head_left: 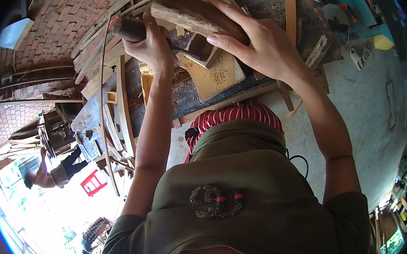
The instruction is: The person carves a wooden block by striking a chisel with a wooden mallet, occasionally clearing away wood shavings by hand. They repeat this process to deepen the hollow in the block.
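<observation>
My left hand (152, 47) is closed around the thick, dark handle of what looks like a chisel (130, 29). Its thin shaft shows past my fingers on the right, near a small curved piece of brown wood (200, 48). That piece lies on a light wooden board (212, 77) strewn with shavings. Across from it, my right hand (257, 42) grips a thick, rough wooden block (194, 14) by its right end, thumb below and fingers above. The block is raised over the bench, its free end just above the chisel handle.
Wooden strips and offcuts (123, 105) crowd the left of the dark workbench (173, 88). A power tool with a round disc (336, 15) sits at the far right. Slippers (359, 57) lie on the concrete floor. Other people (56, 174) and a red stool (94, 183) are at lower left.
</observation>
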A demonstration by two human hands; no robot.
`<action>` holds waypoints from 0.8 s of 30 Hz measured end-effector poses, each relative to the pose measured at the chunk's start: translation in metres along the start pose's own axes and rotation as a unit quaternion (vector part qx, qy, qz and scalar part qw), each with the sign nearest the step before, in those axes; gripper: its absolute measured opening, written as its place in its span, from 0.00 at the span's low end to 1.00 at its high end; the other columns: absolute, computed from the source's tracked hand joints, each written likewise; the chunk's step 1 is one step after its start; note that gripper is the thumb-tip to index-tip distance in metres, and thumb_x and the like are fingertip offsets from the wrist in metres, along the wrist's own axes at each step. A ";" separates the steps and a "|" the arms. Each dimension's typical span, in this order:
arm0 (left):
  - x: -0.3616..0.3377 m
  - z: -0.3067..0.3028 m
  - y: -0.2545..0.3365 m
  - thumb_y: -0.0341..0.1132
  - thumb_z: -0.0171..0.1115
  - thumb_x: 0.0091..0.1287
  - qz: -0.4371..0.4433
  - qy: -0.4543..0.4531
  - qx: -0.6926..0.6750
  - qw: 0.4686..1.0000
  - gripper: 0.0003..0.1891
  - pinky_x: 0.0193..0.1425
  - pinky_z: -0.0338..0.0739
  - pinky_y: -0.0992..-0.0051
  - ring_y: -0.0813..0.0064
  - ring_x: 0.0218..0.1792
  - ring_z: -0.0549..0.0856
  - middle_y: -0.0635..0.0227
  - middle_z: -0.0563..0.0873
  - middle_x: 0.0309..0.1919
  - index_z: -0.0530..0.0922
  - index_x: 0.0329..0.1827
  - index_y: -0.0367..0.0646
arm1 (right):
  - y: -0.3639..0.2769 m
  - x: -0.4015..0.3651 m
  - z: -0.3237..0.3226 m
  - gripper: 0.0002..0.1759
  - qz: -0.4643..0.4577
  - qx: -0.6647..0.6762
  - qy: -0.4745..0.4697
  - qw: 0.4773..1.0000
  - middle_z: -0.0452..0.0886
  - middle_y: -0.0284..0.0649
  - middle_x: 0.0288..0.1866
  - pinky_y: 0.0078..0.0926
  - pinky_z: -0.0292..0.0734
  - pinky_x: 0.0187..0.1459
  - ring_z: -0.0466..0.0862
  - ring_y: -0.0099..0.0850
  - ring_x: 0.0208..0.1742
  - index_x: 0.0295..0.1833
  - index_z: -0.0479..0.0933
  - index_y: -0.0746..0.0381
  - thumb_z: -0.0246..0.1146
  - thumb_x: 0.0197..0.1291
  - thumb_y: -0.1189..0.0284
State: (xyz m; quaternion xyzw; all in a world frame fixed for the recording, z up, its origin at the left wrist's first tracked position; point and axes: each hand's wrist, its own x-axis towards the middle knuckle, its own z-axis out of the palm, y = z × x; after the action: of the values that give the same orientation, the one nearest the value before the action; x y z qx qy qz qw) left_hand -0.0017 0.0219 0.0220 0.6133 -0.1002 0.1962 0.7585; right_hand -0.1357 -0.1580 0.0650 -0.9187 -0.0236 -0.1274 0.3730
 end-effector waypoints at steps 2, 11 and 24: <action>0.003 0.003 0.003 0.31 0.69 0.67 0.003 -0.006 0.005 1.000 0.13 0.16 0.67 0.80 0.82 0.14 0.75 0.69 0.78 0.18 0.70 0.34 0.40 | 0.008 -0.004 0.002 0.40 0.006 -0.003 0.007 1.000 0.87 0.52 0.50 0.42 0.84 0.49 0.89 0.46 0.46 0.78 0.65 0.51 0.61 0.67 0.43; -0.016 0.011 -0.003 0.51 0.64 0.73 -0.011 -0.042 0.035 0.998 0.21 0.22 0.69 0.82 0.85 0.21 0.77 0.73 0.76 0.23 0.69 0.46 0.42 | 0.017 -0.011 0.005 0.41 0.033 -0.019 0.025 0.999 0.88 0.52 0.40 0.45 0.86 0.43 0.90 0.47 0.38 0.78 0.65 0.47 0.61 0.65 0.40; -0.041 -0.003 -0.024 0.35 0.75 0.62 0.102 -0.051 0.108 0.988 0.22 0.35 0.80 0.74 0.77 0.28 0.84 0.68 0.82 0.31 0.70 0.51 0.40 | -0.032 0.030 -0.039 0.39 -0.132 0.150 0.130 0.971 0.86 0.53 0.47 0.35 0.86 0.36 0.89 0.40 0.34 0.75 0.64 0.60 0.64 0.67 0.49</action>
State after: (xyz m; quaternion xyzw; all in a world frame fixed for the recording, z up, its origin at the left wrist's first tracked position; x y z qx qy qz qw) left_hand -0.0291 0.0136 -0.0162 0.6873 -0.1793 0.2510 0.6577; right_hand -0.1194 -0.1632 0.1212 -0.8168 -0.1148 -0.2888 0.4861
